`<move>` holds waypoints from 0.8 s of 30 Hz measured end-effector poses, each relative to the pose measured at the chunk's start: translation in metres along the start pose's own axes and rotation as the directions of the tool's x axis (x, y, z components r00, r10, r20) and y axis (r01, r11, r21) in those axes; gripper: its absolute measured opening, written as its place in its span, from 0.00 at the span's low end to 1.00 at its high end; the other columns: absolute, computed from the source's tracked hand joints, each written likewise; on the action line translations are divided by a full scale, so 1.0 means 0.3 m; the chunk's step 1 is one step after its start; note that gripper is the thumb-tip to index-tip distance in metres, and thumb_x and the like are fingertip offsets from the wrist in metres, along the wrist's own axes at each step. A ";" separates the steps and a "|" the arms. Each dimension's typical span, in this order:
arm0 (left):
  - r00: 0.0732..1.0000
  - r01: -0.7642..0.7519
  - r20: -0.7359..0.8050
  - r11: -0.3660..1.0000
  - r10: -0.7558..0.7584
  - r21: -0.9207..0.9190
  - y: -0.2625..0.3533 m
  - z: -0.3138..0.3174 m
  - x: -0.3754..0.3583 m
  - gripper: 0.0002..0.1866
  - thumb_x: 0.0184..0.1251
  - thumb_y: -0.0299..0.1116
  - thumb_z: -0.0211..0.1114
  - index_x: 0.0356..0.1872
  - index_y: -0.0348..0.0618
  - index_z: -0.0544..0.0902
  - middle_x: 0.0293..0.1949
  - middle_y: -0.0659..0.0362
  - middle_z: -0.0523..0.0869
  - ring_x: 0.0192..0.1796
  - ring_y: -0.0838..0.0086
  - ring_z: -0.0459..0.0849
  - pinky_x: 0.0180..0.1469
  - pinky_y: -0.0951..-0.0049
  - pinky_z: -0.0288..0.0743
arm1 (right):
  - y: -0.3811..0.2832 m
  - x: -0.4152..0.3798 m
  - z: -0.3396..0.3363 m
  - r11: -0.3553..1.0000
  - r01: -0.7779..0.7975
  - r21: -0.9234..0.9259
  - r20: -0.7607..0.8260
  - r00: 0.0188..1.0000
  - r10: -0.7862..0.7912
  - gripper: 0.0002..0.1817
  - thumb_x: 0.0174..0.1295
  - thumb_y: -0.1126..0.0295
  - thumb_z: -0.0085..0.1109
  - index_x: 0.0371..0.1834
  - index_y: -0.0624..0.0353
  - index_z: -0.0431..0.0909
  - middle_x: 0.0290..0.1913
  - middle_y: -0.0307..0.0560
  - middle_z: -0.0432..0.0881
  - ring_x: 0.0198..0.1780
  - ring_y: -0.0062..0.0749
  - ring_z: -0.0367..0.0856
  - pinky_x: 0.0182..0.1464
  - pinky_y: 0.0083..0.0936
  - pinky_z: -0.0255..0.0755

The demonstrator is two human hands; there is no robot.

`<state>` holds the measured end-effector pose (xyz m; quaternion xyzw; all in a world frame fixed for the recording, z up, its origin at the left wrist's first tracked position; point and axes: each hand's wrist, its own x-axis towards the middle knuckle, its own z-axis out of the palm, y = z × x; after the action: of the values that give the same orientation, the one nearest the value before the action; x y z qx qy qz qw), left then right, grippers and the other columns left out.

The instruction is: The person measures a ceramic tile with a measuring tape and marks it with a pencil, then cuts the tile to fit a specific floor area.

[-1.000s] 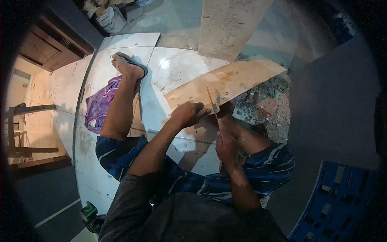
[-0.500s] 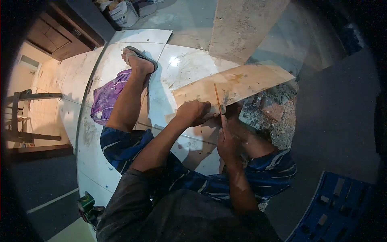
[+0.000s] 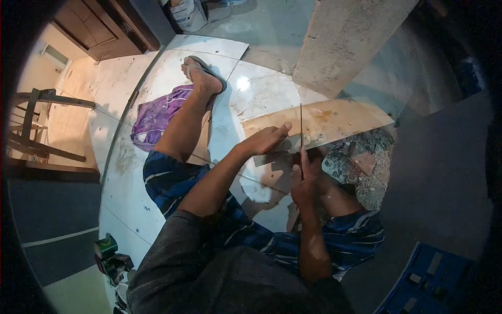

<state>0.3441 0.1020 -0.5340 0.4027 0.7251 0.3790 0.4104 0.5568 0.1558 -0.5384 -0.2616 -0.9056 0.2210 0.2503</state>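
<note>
A long, thin wooden board [image 3: 345, 119] with brown stains lies slantwise in front of me, over the floor and close to my right leg. My left hand [image 3: 267, 140] holds its near left part, the thumb stretched out on top; the other fingers are mostly hidden. In my right hand [image 3: 304, 184] is a saw [image 3: 301, 125], seen almost edge-on as a thin dark line. Its blade points away from me and crosses the board just right of my left thumb. The fingers wrap round the handle, which is largely covered.
Broken rubble [image 3: 374, 172] lies right of the board. A concrete slab [image 3: 350, 42] stands beyond it. Purple cloth [image 3: 157, 118] lies beside my sandalled foot [image 3: 206, 78]. A blue tool case [image 3: 429, 282] sits at lower right, a green power tool [image 3: 106, 246] at lower left.
My left hand has shifted on the board, its thumb now raised and stretched out. The saw is still across the board, now turned more edge-on. The whole view has shifted slightly.
</note>
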 end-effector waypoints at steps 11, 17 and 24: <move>0.971 0.079 0.231 0.992 -0.055 -0.099 0.041 -0.026 -0.033 0.38 0.71 0.68 0.45 0.41 0.37 0.85 0.28 0.51 0.86 0.31 0.60 0.84 0.36 0.60 0.76 | 0.016 -0.031 0.014 0.892 -0.340 0.297 0.266 0.927 0.265 0.28 0.73 0.61 0.43 0.74 0.56 0.62 0.73 0.76 0.54 0.73 0.69 0.53 0.73 0.51 0.48; 0.986 -0.104 -0.034 0.766 0.162 0.635 0.040 0.052 -0.057 0.30 0.70 0.62 0.51 0.36 0.44 0.85 0.30 0.44 0.86 0.37 0.48 0.86 0.42 0.51 0.80 | 0.043 -0.046 0.024 0.925 0.218 -0.311 -0.094 0.961 -0.258 0.26 0.72 0.68 0.45 0.72 0.63 0.64 0.51 0.54 0.78 0.30 0.26 0.74 0.36 0.24 0.74; 0.992 -0.105 -0.001 0.810 0.130 0.577 0.026 0.053 -0.056 0.27 0.70 0.60 0.53 0.37 0.44 0.85 0.31 0.45 0.86 0.38 0.49 0.87 0.42 0.52 0.81 | 0.037 -0.090 0.041 0.896 -0.268 0.353 0.180 0.960 0.216 0.25 0.72 0.70 0.45 0.71 0.65 0.64 0.51 0.53 0.79 0.29 0.24 0.74 0.34 0.22 0.73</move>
<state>0.3663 0.0935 -0.5282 0.5441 0.7876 0.1747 0.2306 0.5738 0.1452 -0.5631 -0.3043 -0.8220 0.4361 0.2037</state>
